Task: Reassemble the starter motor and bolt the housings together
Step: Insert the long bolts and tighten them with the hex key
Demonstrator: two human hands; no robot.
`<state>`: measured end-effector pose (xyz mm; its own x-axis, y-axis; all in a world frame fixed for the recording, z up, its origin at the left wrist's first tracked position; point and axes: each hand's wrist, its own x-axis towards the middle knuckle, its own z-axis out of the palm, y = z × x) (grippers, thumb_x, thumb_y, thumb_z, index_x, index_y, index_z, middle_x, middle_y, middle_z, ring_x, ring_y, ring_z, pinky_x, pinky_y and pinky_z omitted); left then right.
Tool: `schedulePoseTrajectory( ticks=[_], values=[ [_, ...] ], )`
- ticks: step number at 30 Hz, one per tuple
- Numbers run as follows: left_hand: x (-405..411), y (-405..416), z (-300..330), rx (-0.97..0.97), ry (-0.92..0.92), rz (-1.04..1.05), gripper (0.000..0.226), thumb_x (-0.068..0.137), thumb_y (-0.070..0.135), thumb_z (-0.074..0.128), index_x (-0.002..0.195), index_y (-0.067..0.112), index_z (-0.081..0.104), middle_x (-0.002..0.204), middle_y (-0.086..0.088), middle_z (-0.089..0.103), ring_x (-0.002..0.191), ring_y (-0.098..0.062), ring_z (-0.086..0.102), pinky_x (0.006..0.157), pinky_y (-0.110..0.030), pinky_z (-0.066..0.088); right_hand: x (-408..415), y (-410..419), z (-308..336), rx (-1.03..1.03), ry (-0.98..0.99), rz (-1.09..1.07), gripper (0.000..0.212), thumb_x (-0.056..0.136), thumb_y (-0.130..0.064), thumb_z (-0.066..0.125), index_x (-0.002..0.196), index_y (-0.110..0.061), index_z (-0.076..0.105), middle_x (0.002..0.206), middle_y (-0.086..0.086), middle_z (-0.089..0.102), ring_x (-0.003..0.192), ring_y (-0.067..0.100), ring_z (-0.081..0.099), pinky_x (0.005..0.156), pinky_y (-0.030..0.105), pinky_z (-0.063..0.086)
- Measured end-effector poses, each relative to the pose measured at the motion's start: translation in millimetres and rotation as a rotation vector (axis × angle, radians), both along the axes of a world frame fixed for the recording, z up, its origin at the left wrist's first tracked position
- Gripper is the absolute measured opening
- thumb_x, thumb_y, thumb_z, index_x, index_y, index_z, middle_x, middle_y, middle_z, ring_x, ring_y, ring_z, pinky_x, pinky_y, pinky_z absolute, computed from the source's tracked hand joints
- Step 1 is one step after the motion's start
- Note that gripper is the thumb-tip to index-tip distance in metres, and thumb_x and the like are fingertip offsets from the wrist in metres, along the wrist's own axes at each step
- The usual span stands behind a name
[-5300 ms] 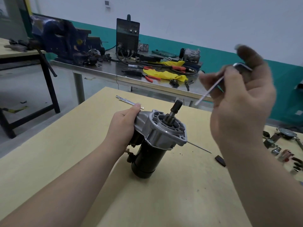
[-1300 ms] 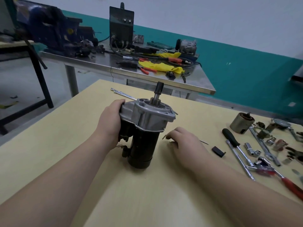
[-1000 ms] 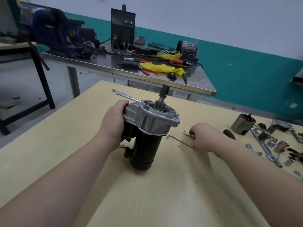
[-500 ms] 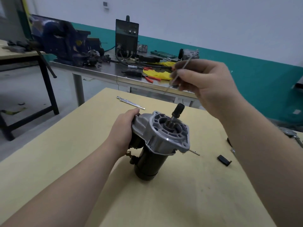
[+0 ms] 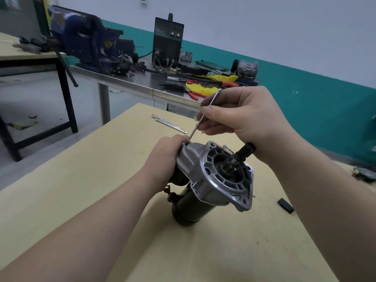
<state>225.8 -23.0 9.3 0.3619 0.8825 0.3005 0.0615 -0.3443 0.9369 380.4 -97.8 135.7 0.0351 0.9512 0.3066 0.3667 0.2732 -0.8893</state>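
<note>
The starter motor (image 5: 211,180) stands tilted on its black cylindrical end near the middle of the wooden table (image 5: 81,180), aluminium nose housing (image 5: 221,176) uppermost and leaning toward 4 o'clock. The splined pinion shaft (image 5: 245,152) projects from the housing toward 1 o'clock.

The left hand (image 5: 164,159) grips the motor from 9 o'clock; its fingers are curled round the solenoid side and the edge of the housing.

The right hand (image 5: 246,121) is above the motor at 12 o'clock. Its thumb and fingers are curled and pinch a long thin through-bolt (image 5: 204,116). The bolt slopes from its head at 1 o'clock down to its tip at 7 o'clock; the tip meets the housing ear just beside the left fingertips.

A small black clip (image 5: 285,205) lies on the table at 3 o'clock of the motor, well apart from it. Two slim metal rods (image 5: 168,124) lie side by side at 11 o'clock, near the far table edge.

Beyond, a steel bench (image 5: 132,82) carries a blue vice (image 5: 85,43), a black welding unit (image 5: 167,43), yellow cloth (image 5: 200,89), red-handled pliers (image 5: 193,94) and an alternator (image 5: 245,68).
</note>
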Motion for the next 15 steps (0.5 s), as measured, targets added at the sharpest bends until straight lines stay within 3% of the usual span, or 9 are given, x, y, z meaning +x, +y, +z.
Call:
schedulePoseTrajectory(
  ticks=[3,6,11,15],
  values=[
    [-0.6,-1.6,1.2,0.064,0.024,0.005,0.035,0.109,0.01,0.052,0.081,0.028,0.064,0.076,0.002,0.063,0.062,0.007,0.058,0.061,-0.01,0.043,1.0,-0.9,0.3,0.014,-0.012,0.02,0.006,0.094,0.002,0.074,0.098,-0.002,0.078,0.085,0.015,0.08,0.079,0.032,0.08,0.072,0.035,0.067],
    [-2.2,-3.3,1.6,0.101,0.058,0.02,0.044,0.108,-0.002,0.053,0.079,0.03,0.061,0.073,0.007,0.06,0.063,0.011,0.059,0.062,-0.008,0.044,1.7,-1.5,0.5,0.028,-0.031,0.043,0.008,0.094,0.002,0.074,0.099,-0.003,0.078,0.085,0.014,0.08,0.08,0.032,0.08,0.072,0.035,0.066],
    [0.6,-1.8,3.8,-0.086,-0.038,-0.007,0.039,0.109,0.005,0.047,0.074,0.013,0.063,0.055,0.011,0.059,0.053,-0.002,0.051,0.054,-0.015,0.042,2.7,-0.8,0.2,0.064,-0.073,0.083,0.009,0.095,0.002,0.073,0.1,-0.004,0.079,0.087,0.013,0.081,0.081,0.032,0.08,0.073,0.034,0.066],
    [1.3,-2.8,4.0,-0.119,-0.07,-0.006,0.039,0.109,0.008,0.048,0.073,0.014,0.063,0.054,0.01,0.058,0.052,-0.002,0.05,0.053,-0.014,0.042,3.6,0.8,0.6,0.053,-0.092,0.117,0.011,0.094,0.001,0.074,0.101,-0.006,0.079,0.088,0.011,0.081,0.083,0.031,0.08,0.075,0.036,0.066]
  ],
)
